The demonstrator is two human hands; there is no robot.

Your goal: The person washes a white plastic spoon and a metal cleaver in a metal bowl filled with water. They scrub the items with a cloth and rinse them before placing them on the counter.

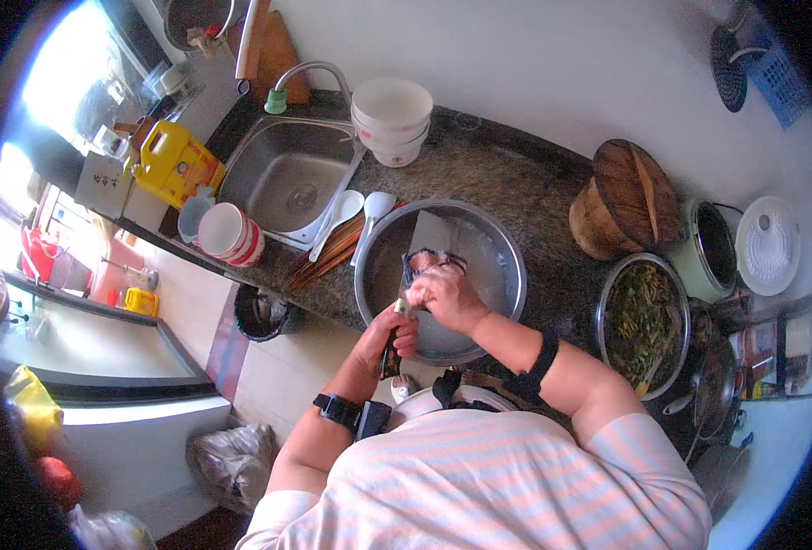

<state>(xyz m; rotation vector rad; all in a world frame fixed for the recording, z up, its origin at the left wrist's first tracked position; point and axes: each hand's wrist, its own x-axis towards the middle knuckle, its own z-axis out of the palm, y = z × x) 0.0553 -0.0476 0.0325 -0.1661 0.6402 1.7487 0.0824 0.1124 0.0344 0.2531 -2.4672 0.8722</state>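
My left hand [387, 337] is wrapped around the dark handle of a kitchen cleaver [433, 230]. The cleaver's broad, pale blade points away from me over a large stainless steel basin [516, 302]. My right hand [444, 295] grips a bunched, dark-edged cloth [435, 260] against the blade near the handle; its fingers hide part of the blade and cloth. Cloudy liquid appears to lie in the basin under both hands. Left of the basin, several wooden chopsticks [323, 258] lie on the counter with a white spoon [341, 213] and a white rice paddle [376, 210].
A steel sink [296, 179] with a curved faucet [316, 67] is at upper left, near stacked bowls [392, 130], red-and-white bowls [231, 234] and a yellow jug [176, 165]. Rightward stand a lidded wooden bucket [619, 199], a rice cooker [708, 254] and a basin of chopped greens [643, 323].
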